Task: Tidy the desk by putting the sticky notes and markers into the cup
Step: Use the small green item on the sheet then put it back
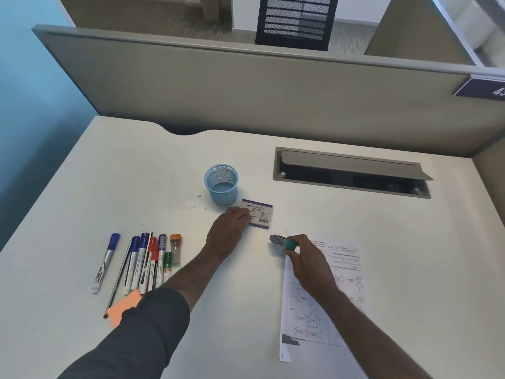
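A light-blue mesh cup [221,184] stands upright near the desk's middle. Just right of it lies a packet of sticky notes [259,214] with a purple edge and a printed label. My left hand [228,231] rests on the packet's left edge, fingers curled over it. My right hand [303,255] is closed around a small tool with a green body and a metal tip [284,242], above a printed sheet. Several markers [144,258], blue, red and green, lie in a row at the left. An orange sticky note [123,307] lies below them, partly hidden by my sleeve.
A printed sheet [328,310] with diagrams lies at the right under my right forearm. A cable hatch [349,170] with a raised flap is set in the desk behind it. A grey partition [246,86] borders the far edge. A thin pencil [117,280] lies among the markers.
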The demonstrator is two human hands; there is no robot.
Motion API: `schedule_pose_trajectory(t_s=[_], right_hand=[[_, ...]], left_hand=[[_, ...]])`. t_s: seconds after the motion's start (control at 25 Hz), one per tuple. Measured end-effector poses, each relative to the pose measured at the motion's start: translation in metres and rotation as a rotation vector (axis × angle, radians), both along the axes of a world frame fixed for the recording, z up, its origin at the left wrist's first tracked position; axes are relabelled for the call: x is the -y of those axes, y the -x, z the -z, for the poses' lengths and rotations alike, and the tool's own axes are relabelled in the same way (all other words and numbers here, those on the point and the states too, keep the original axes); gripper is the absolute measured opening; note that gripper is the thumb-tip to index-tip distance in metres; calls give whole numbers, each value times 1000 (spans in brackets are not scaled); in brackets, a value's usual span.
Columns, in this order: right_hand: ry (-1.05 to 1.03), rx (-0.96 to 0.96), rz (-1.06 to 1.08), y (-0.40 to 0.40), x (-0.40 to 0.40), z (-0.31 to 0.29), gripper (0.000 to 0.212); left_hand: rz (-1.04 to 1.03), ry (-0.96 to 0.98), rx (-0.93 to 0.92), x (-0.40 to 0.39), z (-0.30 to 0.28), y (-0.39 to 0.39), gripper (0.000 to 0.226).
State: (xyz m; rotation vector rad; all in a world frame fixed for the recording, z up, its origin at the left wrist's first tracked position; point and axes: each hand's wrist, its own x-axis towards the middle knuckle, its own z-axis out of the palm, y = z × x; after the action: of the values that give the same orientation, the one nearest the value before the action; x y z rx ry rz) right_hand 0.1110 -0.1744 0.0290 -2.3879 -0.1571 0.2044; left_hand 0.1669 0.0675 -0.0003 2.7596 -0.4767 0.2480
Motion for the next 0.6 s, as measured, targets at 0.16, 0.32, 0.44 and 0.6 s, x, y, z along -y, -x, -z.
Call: schedule_pose_trajectory(t_s=[0.16,0.32,0.44,0.6], right_hand=[[25,11,19,13,13,-4,12],[41,67,55,28,28,-8,18],[54,98,65,43,38,-6,24],[70,93,90,60,51,-2,25]], left_hand=[[-11,-12,1,2,2,2,29],[-54,-16,-33,5,-1,7,29],[-76,-41,6,5,-6,7,22],[-121,-58,21,4,-15,5,25]])
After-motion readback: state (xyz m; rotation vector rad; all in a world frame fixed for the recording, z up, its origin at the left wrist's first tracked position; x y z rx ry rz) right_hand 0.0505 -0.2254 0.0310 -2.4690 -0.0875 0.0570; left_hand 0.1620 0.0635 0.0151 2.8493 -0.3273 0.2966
